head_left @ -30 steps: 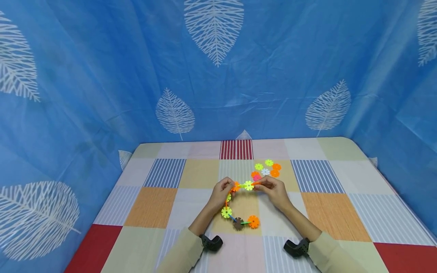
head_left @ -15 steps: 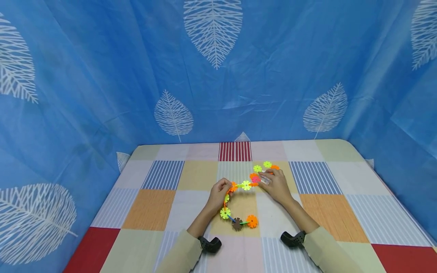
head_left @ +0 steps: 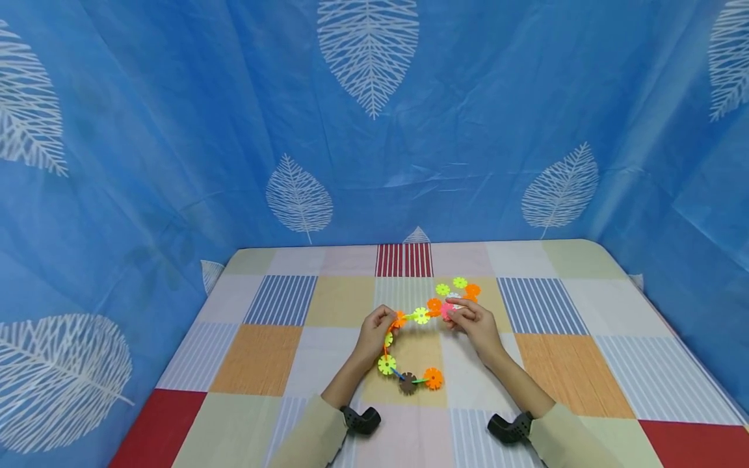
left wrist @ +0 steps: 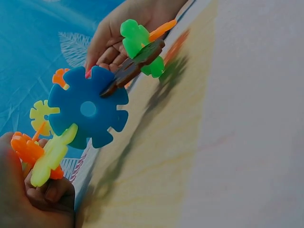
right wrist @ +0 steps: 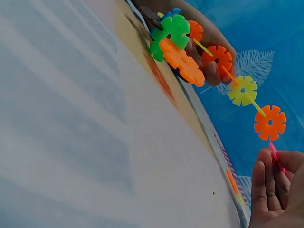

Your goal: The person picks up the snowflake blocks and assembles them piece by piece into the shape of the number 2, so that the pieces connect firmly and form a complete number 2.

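Observation:
My left hand (head_left: 374, 333) pinches a chain of notched plastic snowflake discs at an orange disc (head_left: 400, 319). From there the chain curves down through a yellow-green disc (head_left: 387, 364), a blue disc (left wrist: 88, 109), a brown disc (head_left: 407, 383) and a green disc (right wrist: 175, 31) to an orange end disc (head_left: 433, 378). Its upper arm runs right through a yellow disc (right wrist: 242, 90) to another orange disc (right wrist: 270, 122). Between thumb and fingers, my right hand (head_left: 476, 328) holds a pink disc (right wrist: 276, 156), its edge right at that orange disc; whether they interlock I cannot tell.
Loose discs lie just beyond the right hand: yellow-green ones (head_left: 459, 283), an orange one (head_left: 473, 290) and a white one partly hidden by fingers. A patchwork cloth (head_left: 345, 260) covers the table, and a blue leaf-print curtain (head_left: 468, 130) hangs behind and at the sides.
The right hand let go of the chain's orange end, reached to the loose discs and picked up the pink one, bringing it to the chain's end. The left hand keeps its hold.

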Demonstrator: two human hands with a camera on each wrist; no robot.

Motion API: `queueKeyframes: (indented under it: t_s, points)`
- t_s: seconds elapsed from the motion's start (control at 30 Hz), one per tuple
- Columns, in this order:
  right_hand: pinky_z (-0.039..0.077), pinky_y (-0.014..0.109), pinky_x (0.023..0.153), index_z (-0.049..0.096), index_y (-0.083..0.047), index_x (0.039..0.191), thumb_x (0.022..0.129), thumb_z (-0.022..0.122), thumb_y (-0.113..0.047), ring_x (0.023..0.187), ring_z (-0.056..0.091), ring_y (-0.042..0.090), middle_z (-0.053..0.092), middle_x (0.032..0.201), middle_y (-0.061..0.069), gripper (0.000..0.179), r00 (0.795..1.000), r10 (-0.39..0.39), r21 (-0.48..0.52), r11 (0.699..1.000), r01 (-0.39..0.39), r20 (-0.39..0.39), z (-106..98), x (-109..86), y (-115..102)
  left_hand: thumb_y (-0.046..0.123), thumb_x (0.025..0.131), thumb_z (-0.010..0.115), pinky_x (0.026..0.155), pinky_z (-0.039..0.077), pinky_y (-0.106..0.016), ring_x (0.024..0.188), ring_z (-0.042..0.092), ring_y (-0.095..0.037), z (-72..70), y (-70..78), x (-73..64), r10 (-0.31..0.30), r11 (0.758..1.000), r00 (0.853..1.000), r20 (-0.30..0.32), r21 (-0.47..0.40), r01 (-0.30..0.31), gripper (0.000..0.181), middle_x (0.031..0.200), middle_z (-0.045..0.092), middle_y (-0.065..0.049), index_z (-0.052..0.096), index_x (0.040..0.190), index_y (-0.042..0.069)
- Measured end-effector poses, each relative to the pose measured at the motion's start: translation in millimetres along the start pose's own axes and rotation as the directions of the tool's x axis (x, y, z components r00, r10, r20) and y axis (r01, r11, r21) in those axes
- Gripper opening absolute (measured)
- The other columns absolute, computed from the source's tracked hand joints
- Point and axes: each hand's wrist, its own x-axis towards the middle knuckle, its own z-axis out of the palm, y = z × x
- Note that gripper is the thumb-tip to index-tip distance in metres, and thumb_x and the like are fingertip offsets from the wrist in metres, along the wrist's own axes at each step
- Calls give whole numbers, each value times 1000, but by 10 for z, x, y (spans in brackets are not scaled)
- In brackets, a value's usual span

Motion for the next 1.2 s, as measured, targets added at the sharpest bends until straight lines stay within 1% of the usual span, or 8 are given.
queueKeyframes:
  t_s: [0.2, 0.43, 0.5, 0.67, 0.73, 0.93, 1.1, 1.2]
  points:
    - [54, 29, 62, 53, 12, 114, 88, 62, -6, 65, 63, 21, 68, 75, 8, 32, 1000, -6, 63, 998, 6, -8, 24, -32, -1, 12, 98, 45, 34, 37, -22, 45, 40, -11, -1, 4, -8, 0, 1000, 1000, -9, 15, 0, 23, 67, 51, -14, 49, 88, -9]
    - [54, 32, 61, 51, 13, 111, 88, 61, -3, 63, 63, 22, 68, 75, 11, 30, 999, -34, 63, 997, 33, 4, 26, -40, -7, 12, 98, 45, 34, 37, -22, 47, 40, -11, 0, -3, -7, 7, 1000, 1000, -1, 19, -7, 23, 67, 51, -12, 49, 88, -9]
    - [54, 32, 60, 51, 14, 111, 88, 61, -2, 63, 63, 22, 68, 75, 11, 29, 999, -41, 67, 997, 41, 2, 26, -40, -10, 12, 98, 45, 34, 37, -22, 47, 40, -11, 1, -6, -5, 13, 1000, 1000, 1, 23, -13, 23, 67, 51, -15, 50, 88, -9]
    - [54, 31, 60, 50, 15, 108, 88, 60, -1, 63, 63, 21, 68, 75, 11, 28, 998, -56, 74, 996, 56, 2, 29, -43, -14, 13, 98, 45, 34, 37, -22, 47, 40, -11, 3, -8, -3, 19, 999, 1000, 5, 33, -20, 24, 73, 48, -31, 49, 88, -8]
    - [54, 31, 60, 50, 15, 108, 87, 61, -1, 63, 64, 21, 67, 74, 10, 29, 998, -59, 77, 995, 58, 10, 34, -49, -13, 13, 98, 46, 34, 37, -22, 46, 40, -10, 4, -13, -2, 20, 999, 1000, 3, 39, -21, 24, 76, 48, -35, 50, 88, -8]
    - [54, 32, 63, 50, 14, 106, 87, 62, -2, 65, 66, 20, 67, 73, 9, 28, 999, -42, 70, 997, 40, 33, 37, -59, 21, 12, 97, 46, 34, 37, -22, 45, 40, -10, 4, -29, -4, 26, 999, 1000, 5, 41, -26, 23, 75, 48, -35, 50, 88, -9]
    - [54, 31, 63, 47, 19, 108, 88, 59, 1, 66, 66, 18, 68, 74, 9, 29, 996, -68, 61, 996, 64, 66, 32, -53, 38, 10, 98, 45, 34, 37, -21, 45, 40, -12, -1, -22, -5, 54, 996, 998, 27, 65, -56, 23, 75, 48, -36, 49, 89, -11]
    - [54, 31, 62, 46, 21, 108, 88, 58, 2, 65, 66, 18, 68, 74, 11, 30, 995, -76, 66, 995, 71, 72, 39, -49, 30, 9, 97, 45, 34, 37, -21, 45, 40, -13, 0, -14, 0, 69, 993, 997, 26, 90, -71, 22, 74, 49, -35, 49, 89, -11]
